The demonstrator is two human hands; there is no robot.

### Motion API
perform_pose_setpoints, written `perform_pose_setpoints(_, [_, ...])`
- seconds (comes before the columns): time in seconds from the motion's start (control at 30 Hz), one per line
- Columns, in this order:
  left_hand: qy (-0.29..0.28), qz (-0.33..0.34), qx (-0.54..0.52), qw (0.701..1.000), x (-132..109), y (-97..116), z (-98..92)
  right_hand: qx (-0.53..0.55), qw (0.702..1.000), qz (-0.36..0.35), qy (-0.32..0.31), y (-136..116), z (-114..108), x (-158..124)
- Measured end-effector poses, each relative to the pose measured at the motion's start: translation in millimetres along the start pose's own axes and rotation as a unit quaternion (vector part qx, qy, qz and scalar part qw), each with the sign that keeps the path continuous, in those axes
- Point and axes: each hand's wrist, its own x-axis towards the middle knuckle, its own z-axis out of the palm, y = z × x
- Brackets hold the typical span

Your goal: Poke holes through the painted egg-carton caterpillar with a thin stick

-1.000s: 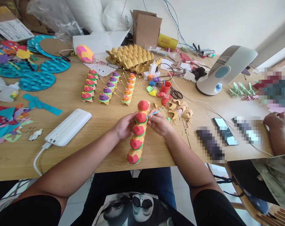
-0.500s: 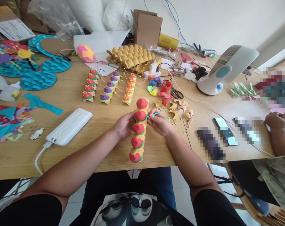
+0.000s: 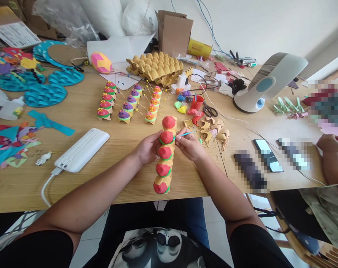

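Observation:
A strip of egg carton point(image 3: 165, 152) stands out in front of me, its bumps capped in red clay with green clay round their lower edges. My left hand point(image 3: 150, 148) is closed on its left side near the upper bumps. In my right hand point(image 3: 189, 144) a thin blue stick-like tool point(image 3: 187, 133) is pinched between thumb and fingers. The tool's tip meets the strip's right side beside the second bump. Beyond it, three decorated egg-carton strips stand in rows: a red one point(image 3: 107, 100), a purple one point(image 3: 130, 103) and an orange one point(image 3: 154, 105).
Behind lie egg trays point(image 3: 154, 67). To the right are a red cup point(image 3: 197, 102), scissors point(image 3: 210, 110), carton scraps point(image 3: 210, 128), a fan point(image 3: 265, 83) and phones point(image 3: 267, 155). A white power bank point(image 3: 82, 150) lies left. Another person's hand point(image 3: 331, 143) rests at the far right.
My right hand and the blue tool have shifted very slightly left against the strip. My left hand keeps its hold. The other person's hand has moved slightly.

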Motion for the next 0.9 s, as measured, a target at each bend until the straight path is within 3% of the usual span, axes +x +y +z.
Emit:
perform_pose_setpoints(0.2, [-0.023, -0.009, -0.009, 1.000, 1.4, 1.4, -3.9, -0.004, 1.000, -0.009, 0.003, 0.8, 0.3, 0.4])
perform_pose_setpoints(0.43, [-0.043, 0.004, -0.009, 0.999, 3.8, 1.1, -8.3, 0.043, 0.998, 0.036, -0.038, -4.1, -2.2, -1.3])
perform_pose_setpoints(0.9, [-0.036, -0.002, -0.011, 0.999, 4.8, -2.4, -13.6, 0.031, 0.999, 0.031, 0.000, 0.9, -0.3, -0.4])
